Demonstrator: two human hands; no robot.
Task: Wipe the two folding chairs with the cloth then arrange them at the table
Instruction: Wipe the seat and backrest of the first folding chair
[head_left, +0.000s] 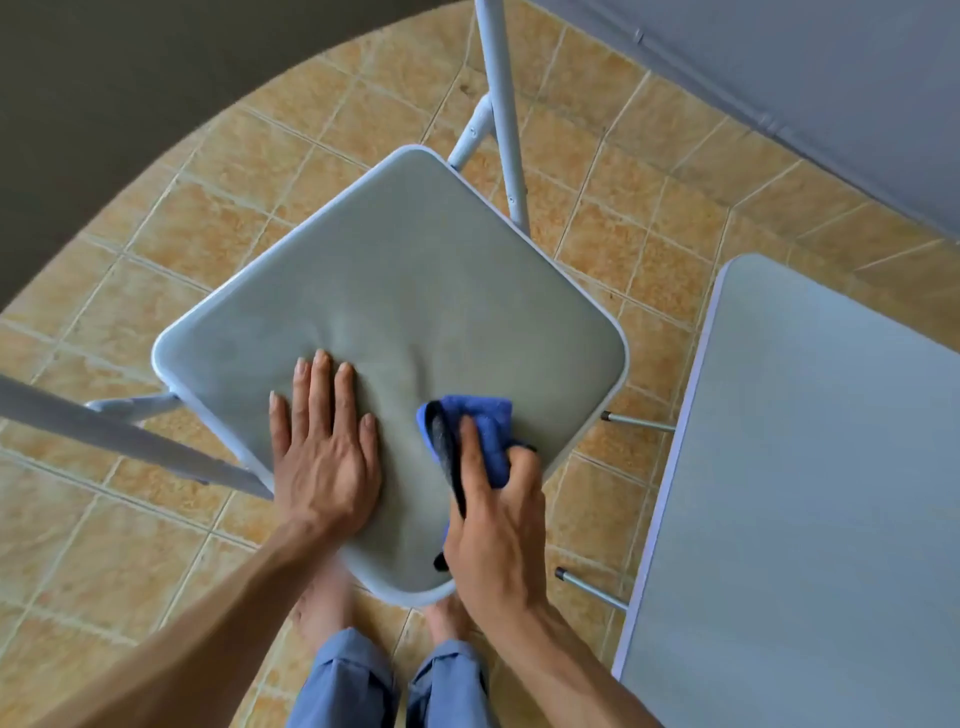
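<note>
A folding chair with a grey padded seat (410, 270) and a pale metal frame stands unfolded in the middle of the view, seen from above. My left hand (324, 447) lies flat on the near part of the seat, fingers straight and together. To its right, my right hand (493, 519) grips a bunched blue cloth (488, 426) with a dark edge and holds it against the seat near the right corner. The chair's back tubes (501, 104) rise at the top of the view. No second chair is clearly in view.
A pale grey table top (810, 467) fills the right side, two of its thin legs (592, 590) showing by the chair. The floor is tan tile (156, 234). A pale tube (104, 431) crosses at the left. My feet stand under the seat's near corner.
</note>
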